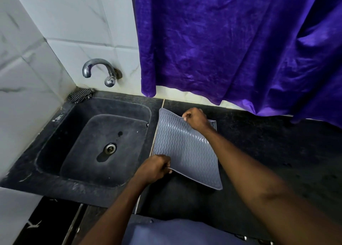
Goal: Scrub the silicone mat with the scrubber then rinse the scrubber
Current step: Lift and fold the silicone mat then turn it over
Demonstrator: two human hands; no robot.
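A grey silicone mat with a wavy ribbed pattern lies on the dark counter just right of the sink. My left hand pinches its near left edge and lifts it slightly. My right hand pinches the far edge, which is raised off the counter. A black-and-white checked scrubber or cloth sits in the back left corner behind the sink, away from both hands.
A dark stone sink with a metal drain lies to the left. A chrome tap juts from the white tiled wall above it. A purple curtain hangs over the back of the black counter.
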